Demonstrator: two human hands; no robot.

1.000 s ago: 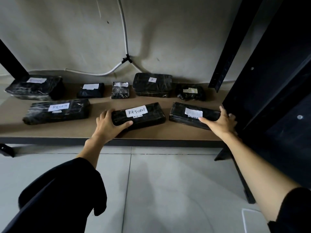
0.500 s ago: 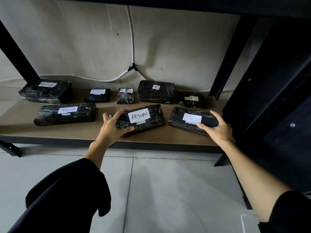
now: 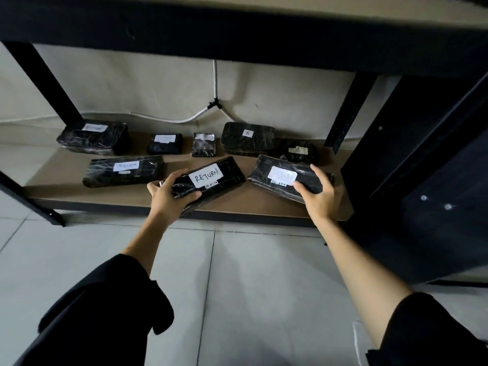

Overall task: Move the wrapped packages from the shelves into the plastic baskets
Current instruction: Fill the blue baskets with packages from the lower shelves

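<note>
Hands grasp two black wrapped packages at the front of the low brown shelf [image 3: 266, 204]. Left hand [image 3: 169, 199] curls round the near end of the "RETURN" package [image 3: 211, 180], tilted up off the board. Right hand [image 3: 320, 198] grips the end of the neighbouring package [image 3: 280, 178], its label smeared, probably also reading "RETURN". Six more packages lie behind and to the left.
</note>
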